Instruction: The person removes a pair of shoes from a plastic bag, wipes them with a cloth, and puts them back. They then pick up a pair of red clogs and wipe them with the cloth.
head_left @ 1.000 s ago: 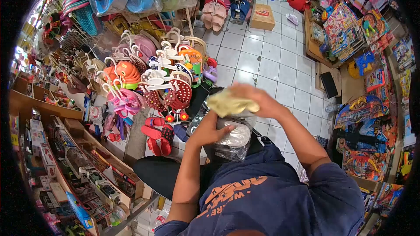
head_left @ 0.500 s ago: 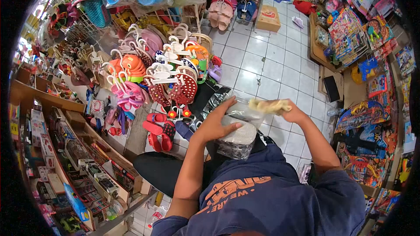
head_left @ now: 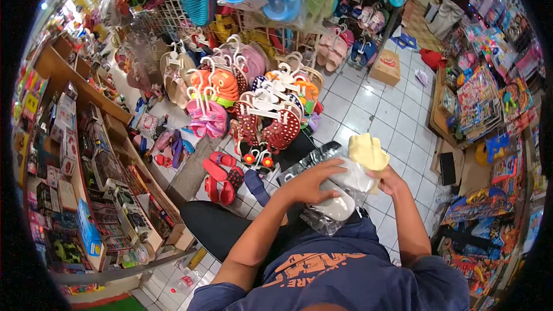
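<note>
In clear plastic, a pair of pale slippers [head_left: 336, 203] lies at the person's lap, soles or insoles facing up. My left hand [head_left: 317, 183] is wrapped over the left side of the plastic packet, thumb on one slipper. Just beyond the packet, my right hand [head_left: 389, 178] grips a cream-yellow, lobed item [head_left: 368, 151], which stands up above its fingers. The yellow item touches or overlaps the packet's far right edge. Dark and silvery plastic [head_left: 311, 161] lies beneath and behind my left hand.
Children's sandals on white hangers [head_left: 271, 112] are heaped ahead. Red sandals [head_left: 223, 177] rest on the floor to the left, beside a dark blue slipper [head_left: 256, 188]. Boxed goods fill the left shelves [head_left: 72, 161]. A cardboard box [head_left: 386, 68] stands on the tiles; toys hang at right.
The view has shifted, so the sandals appear farther right. The yellow item has turned from sideways and bunched to upright and spread, closer to the packet. Both slippers now show more plainly.
</note>
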Demonstrator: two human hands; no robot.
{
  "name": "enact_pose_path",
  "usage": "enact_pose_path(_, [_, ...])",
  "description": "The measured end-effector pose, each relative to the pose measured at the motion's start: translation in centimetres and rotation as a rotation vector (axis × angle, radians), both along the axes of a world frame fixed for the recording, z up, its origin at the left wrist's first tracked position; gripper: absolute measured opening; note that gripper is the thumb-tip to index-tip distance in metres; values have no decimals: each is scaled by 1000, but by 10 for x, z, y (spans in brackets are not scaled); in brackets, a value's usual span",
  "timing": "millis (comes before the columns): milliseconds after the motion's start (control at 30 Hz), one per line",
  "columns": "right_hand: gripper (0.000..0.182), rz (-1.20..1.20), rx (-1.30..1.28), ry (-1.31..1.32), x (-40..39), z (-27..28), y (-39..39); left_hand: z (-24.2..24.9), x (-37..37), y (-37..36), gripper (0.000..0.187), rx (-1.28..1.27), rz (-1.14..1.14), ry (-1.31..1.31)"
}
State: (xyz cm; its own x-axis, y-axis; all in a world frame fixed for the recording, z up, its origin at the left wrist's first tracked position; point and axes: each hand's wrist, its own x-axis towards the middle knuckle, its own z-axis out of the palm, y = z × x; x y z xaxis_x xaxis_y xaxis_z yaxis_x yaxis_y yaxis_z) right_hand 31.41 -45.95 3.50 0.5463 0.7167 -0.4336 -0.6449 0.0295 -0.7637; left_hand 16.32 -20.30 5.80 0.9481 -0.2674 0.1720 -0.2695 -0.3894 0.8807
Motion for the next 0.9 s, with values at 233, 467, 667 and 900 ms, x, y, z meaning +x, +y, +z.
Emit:
enact_pose_path(233, [77, -73, -31, -146, -19, 49, -2, 37, -7, -7, 71, 63, -23, -220])
enact_pose_path(467, [92, -222, -4, -454, -29, 121, 0, 104, -63, -4, 66, 192, 166, -437])
enact_pose_path(667, [97, -299, -4, -657, -58, 200, 28, 135, -139, 45, 22, -231, 387, -599])
enact_pose_path(900, [65, 205, 113, -1408, -160, 200, 193, 90, -219, 142, 77, -587, 935, 6])
